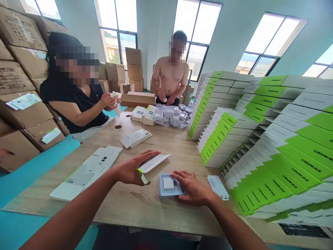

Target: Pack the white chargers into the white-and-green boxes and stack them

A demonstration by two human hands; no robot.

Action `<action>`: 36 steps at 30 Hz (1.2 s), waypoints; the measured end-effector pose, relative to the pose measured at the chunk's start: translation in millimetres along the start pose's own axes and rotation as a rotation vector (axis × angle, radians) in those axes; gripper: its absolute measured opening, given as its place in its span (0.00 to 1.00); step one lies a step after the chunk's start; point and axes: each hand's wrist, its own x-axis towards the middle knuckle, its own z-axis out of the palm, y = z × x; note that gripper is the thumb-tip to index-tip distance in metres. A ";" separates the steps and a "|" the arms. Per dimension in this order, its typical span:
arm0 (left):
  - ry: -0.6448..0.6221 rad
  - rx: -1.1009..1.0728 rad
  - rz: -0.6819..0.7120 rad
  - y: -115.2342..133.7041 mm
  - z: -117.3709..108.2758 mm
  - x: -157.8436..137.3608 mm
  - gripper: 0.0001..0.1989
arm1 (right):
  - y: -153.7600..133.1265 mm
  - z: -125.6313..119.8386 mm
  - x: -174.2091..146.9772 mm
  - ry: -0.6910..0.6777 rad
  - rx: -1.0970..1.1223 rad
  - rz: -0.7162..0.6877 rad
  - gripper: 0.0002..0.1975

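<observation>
My left hand (pixel 134 169) is closed around a small white and green carton (pixel 153 166), whose flap stands open towards the right. To its right, my right hand (pixel 191 185) rests over a clear plastic tray (pixel 162 191) on the table, fingers along its right side. A white square block (pixel 168 183) sits in the tray's left part; the rest of the contents is hidden under my fingers. Carton and tray are apart. Left of my left hand lie flat white cartons (pixel 96 166) in a pile.
Tall stacks of white and green boxes (pixel 275 166) line the right side, with printed cards (pixel 218 187) beside them. A folded carton (pixel 136 138) lies ahead. Plastic trays (pixel 171 114) are heaped at the far end. Two people work across the wooden table (pixel 117 211); brown cardboard boxes (pixel 23 114) stand left.
</observation>
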 end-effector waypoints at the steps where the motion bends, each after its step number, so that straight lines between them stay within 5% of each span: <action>1: -0.024 0.013 -0.030 1.5 -2.5 2.3 0.51 | 0.0 2.6 -4.1 0.034 0.019 0.001 0.45; 9: -0.149 0.161 -0.176 7.8 16.6 10.1 0.48 | -40.3 -14.3 -71.9 0.435 0.213 0.031 0.38; 16: -0.040 0.308 -0.149 34.1 47.7 32.3 0.44 | -70.9 -17.0 -48.2 0.571 0.169 0.236 0.39; 21: -0.002 -0.133 -0.182 41.1 53.9 36.0 0.42 | -75.4 -6.9 -46.0 0.862 0.501 -0.050 0.56; 25: -0.121 -0.472 -0.194 51.5 68.0 27.6 0.33 | -59.3 16.4 -55.2 0.779 0.770 -0.092 0.45; 27: 0.029 -0.588 -0.222 60.9 86.8 19.2 0.31 | -50.6 36.0 -56.9 0.793 0.833 -0.058 0.39; 31: 0.538 -0.682 -0.239 72.2 132.5 -9.3 0.32 | -37.3 72.2 -60.4 1.043 0.719 -0.159 0.33; 33: 0.625 -0.525 -0.160 71.3 145.5 -25.3 0.30 | -34.5 78.8 -64.5 1.064 0.553 -0.260 0.28; 36: 0.586 -0.118 0.005 69.9 140.8 -43.1 0.22 | -35.2 72.7 -72.9 0.978 0.350 -0.370 0.18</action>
